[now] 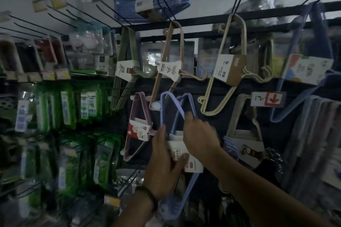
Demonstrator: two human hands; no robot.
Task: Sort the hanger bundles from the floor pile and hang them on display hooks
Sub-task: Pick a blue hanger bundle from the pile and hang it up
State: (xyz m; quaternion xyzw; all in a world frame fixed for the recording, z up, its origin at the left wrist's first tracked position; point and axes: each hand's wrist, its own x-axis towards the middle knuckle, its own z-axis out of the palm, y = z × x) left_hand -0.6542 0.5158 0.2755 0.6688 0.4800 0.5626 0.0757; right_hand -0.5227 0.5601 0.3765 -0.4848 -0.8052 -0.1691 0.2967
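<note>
A bundle of blue hangers (167, 101) with a white and red label (191, 164) is raised at a display hook with a white ball tip (154, 106). My left hand (164, 164) grips the bundle at the label, thumb across the card. My right hand (199, 134) pinches the upper arm of the blue bundle near its top. A second blue bundle (188, 97) hangs just behind. A pink bundle (137, 127) hangs to the left.
Green (127, 72), tan (171, 64), cream (225, 72) and blue (302, 64) hanger bundles hang from the upper black rail (203, 19). Long bare hooks (55, 24) stick out at the upper left. Green packets (70, 105) fill the left shelves. Grey bundles (313, 134) hang at right.
</note>
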